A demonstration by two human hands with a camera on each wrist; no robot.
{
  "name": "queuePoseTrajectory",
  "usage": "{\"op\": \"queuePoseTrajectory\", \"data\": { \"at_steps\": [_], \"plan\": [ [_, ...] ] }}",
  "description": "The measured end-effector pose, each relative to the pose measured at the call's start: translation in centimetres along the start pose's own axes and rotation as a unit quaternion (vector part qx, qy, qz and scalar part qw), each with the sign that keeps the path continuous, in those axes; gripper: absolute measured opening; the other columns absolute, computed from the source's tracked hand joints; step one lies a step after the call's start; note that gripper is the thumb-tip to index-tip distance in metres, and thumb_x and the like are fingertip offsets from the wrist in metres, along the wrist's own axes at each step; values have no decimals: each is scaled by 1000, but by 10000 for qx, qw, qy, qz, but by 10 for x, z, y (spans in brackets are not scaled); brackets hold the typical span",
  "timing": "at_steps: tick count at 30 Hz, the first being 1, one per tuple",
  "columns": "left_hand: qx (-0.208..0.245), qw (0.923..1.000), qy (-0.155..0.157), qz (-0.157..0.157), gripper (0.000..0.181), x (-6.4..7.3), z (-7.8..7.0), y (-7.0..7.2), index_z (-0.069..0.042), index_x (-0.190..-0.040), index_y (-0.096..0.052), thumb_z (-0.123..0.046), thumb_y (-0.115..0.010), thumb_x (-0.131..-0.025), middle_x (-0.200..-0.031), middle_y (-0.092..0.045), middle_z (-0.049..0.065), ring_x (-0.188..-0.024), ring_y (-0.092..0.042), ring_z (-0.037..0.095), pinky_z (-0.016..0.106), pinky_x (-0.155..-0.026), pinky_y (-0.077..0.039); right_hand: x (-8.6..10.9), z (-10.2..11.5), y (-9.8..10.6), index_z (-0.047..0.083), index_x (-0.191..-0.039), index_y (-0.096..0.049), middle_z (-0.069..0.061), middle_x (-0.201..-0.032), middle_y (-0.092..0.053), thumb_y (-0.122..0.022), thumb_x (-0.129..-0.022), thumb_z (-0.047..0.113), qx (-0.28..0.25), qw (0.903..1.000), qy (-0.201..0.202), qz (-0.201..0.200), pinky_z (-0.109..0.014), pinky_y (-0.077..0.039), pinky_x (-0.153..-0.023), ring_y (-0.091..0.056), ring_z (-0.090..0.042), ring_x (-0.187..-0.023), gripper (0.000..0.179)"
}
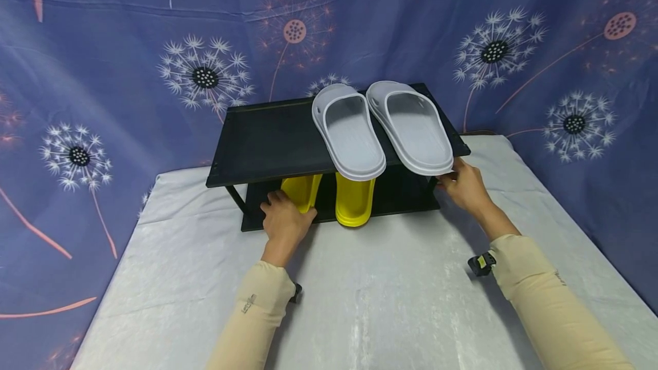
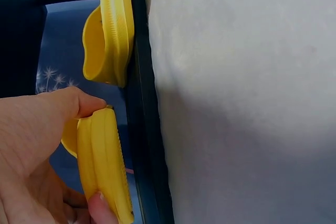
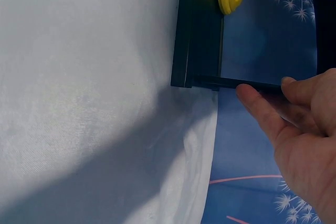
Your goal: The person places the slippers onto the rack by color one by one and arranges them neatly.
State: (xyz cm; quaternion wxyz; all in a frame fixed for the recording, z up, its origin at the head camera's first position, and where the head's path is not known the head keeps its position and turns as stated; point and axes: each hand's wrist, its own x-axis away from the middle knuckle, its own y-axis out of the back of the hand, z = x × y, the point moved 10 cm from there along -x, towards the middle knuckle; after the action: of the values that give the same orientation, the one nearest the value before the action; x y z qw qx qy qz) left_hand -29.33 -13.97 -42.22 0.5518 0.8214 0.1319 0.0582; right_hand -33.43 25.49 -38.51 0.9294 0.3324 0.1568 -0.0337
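A black two-tier shoe rack point(image 1: 272, 144) stands against the patterned cloth. On its lower tier, my left hand point(image 1: 284, 221) grips one yellow slipper point(image 2: 100, 150) by its sides, thumb on one edge and fingers on the other. A second yellow slipper point(image 1: 354, 204) sits to the right, its end reaching past the tier's front edge. At the rack's right end my right hand point(image 1: 465, 187) pinches the thin black side post point(image 3: 226, 82) between thumb and fingers. Two light grey slippers lie side by side on the top tier, a left one point(image 1: 354, 136) and a right one point(image 1: 420, 133).
A white cloth point(image 1: 370, 290) covers the table in front of and beside the rack. Blue dandelion-print fabric point(image 1: 128, 73) hangs behind and at both sides. The grey slippers overhang the top tier's front edge, above the lower tier.
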Motion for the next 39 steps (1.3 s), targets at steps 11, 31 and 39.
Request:
{"op": "queuePoseTrajectory", "data": {
  "at_steps": [11,31,39],
  "plan": [
    [-112,9999,72,99,96,-2,1,-4,7,-137,-32,-53,-74,-74,-132,-38,25,-111,-42,43,53,-77,-56,-1,1,1,-12,-115,-52,-35,-109,-60,-58,-88,-10,37,10000,89,-14,-1,-49,-57,-66,-47,-86,28],
    [-294,9986,174,404,98,-3,3,-16,6,-138,-30,-56,-72,-75,-133,-36,24,-113,-42,43,52,-81,-56,0,2,2,-12,-115,-51,-36,-108,-60,-57,-86,-13,-98,9999,66,-4,-2,-50,-58,-64,-49,-88,29],
    [-311,9988,157,335,97,-4,3,-17,6,-136,-32,-58,-72,-75,-130,-37,24,-111,-42,42,51,-79,-56,0,0,0,-12,-116,-51,-35,-108,-61,-56,-87,-12,-91,10000,20,-4,-6,-53,-58,-65,-49,-87,30]
  ]
}}
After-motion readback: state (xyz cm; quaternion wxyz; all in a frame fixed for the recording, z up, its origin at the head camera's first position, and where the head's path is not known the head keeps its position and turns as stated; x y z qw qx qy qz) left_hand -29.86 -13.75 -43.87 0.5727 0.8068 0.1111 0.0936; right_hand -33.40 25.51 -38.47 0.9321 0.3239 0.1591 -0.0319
